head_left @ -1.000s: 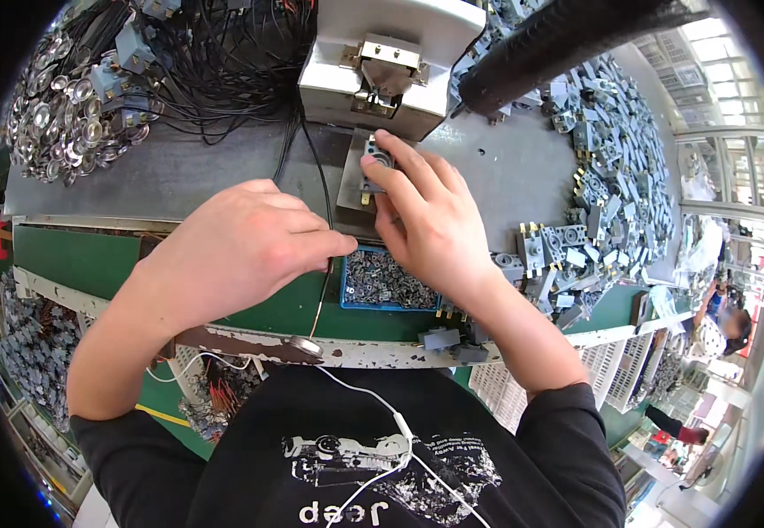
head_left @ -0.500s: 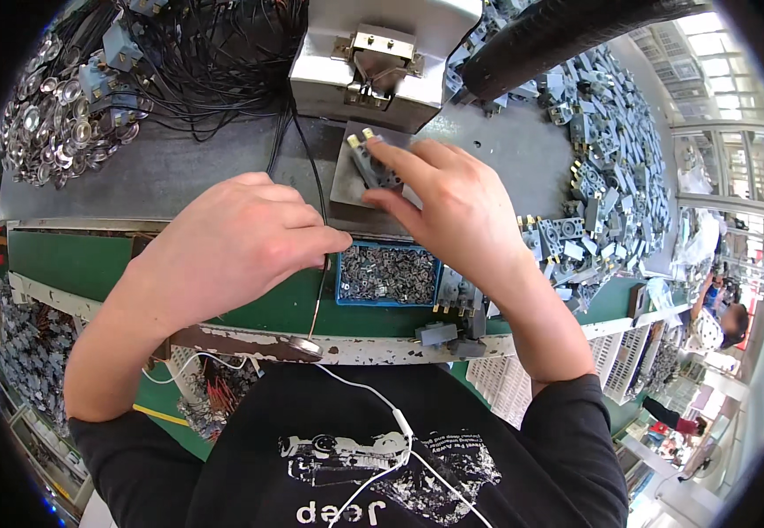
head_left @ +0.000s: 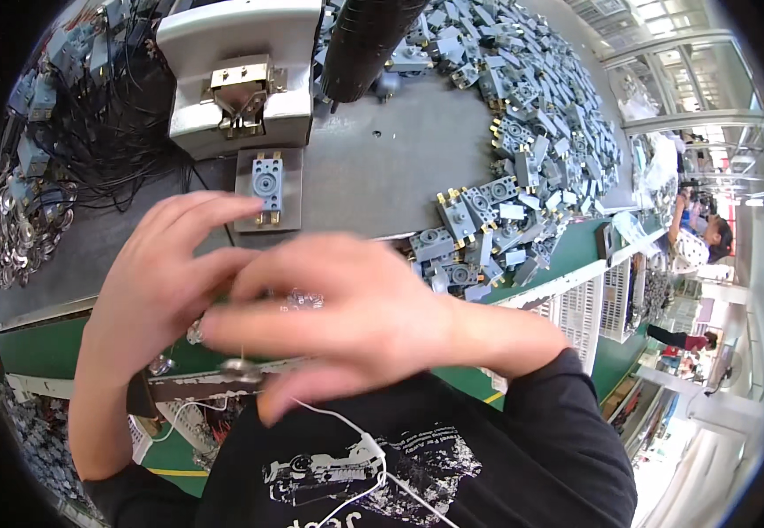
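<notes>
Grey-blue plastic, a rectangular block with a round recess in its face and brass prongs at both ends (head_left: 266, 183), lies flat on a square steel plate (head_left: 290, 214). From where I'm standing, the plate sits right in front of a silver-and-white metal press head (head_left: 241, 97), with a thick black cylindrical arm (head_left: 366, 48) beside it.

The worker's left hand (head_left: 155, 277) is half curled, its index fingertip at the near end of the block; I can't tell whether it touches, or what those bent fingers may hold. The right hand (head_left: 360, 312) is smeared by motion nearer the body, thumb well apart from the fingers; whether it grips anything I can't make out. Small shiny metal pieces (head_left: 163, 364) show below the left hand.

A big heap of similar grey-blue blocks (head_left: 562, 141) spreads over to the right; tangled black wires (head_left: 105, 163) and round silver metal cups (head_left: 17, 238) crowd the left.
</notes>
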A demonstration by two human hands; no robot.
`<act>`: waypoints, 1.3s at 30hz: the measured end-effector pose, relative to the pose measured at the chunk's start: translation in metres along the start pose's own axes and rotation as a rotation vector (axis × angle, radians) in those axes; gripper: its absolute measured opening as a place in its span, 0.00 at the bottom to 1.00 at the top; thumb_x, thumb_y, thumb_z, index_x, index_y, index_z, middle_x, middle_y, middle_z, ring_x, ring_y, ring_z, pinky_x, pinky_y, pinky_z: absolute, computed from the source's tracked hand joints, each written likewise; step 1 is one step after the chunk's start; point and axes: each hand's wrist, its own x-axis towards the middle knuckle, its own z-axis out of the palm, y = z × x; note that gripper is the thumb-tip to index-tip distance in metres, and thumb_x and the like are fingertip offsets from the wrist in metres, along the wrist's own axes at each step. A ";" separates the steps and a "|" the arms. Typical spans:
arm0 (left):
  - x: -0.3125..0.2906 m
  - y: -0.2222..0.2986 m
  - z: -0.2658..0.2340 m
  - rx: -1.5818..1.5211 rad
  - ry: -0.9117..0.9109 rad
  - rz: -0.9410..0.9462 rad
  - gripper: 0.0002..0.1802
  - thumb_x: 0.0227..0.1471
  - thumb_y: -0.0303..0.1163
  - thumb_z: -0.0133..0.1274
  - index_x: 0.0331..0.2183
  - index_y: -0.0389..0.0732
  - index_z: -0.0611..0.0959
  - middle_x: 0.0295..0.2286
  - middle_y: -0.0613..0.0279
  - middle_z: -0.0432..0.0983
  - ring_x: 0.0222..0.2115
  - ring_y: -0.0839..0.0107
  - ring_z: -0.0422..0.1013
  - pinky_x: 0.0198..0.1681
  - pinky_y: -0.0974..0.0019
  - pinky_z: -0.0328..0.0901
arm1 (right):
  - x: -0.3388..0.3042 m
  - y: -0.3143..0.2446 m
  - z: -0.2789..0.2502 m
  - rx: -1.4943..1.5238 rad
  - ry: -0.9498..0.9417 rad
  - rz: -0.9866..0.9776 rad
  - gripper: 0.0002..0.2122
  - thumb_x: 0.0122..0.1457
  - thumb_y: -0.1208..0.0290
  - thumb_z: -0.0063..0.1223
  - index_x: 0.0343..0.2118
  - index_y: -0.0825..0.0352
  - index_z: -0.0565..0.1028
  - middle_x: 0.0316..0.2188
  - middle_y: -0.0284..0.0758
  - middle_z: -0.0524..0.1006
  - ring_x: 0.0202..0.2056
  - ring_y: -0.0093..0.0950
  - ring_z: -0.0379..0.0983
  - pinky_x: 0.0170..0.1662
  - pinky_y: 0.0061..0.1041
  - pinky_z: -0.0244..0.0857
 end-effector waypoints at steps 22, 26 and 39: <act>0.013 -0.004 0.019 -0.379 0.083 -0.144 0.10 0.53 0.26 0.59 0.40 0.39 0.84 0.27 0.54 0.79 0.28 0.53 0.75 0.36 0.55 0.70 | -0.009 0.030 0.000 -0.395 0.388 0.119 0.15 0.60 0.77 0.65 0.49 0.74 0.76 0.40 0.43 0.82 0.35 0.26 0.80 0.40 0.24 0.75; 0.008 -0.018 0.003 -0.243 0.024 -0.074 0.09 0.49 0.24 0.61 0.36 0.38 0.85 0.27 0.58 0.80 0.26 0.57 0.73 0.33 0.58 0.67 | -0.002 0.020 -0.001 0.590 0.485 0.716 0.10 0.70 0.72 0.52 0.47 0.73 0.77 0.36 0.37 0.83 0.34 0.21 0.79 0.39 0.22 0.73; 0.008 -0.011 0.015 -0.510 0.263 -0.056 0.20 0.44 0.09 0.60 0.38 0.43 0.87 0.32 0.64 0.74 0.32 0.70 0.73 0.31 0.68 0.68 | -0.018 0.017 -0.011 0.721 0.167 0.711 0.21 0.63 0.81 0.60 0.59 0.75 0.71 0.41 0.42 0.83 0.44 0.28 0.81 0.50 0.28 0.78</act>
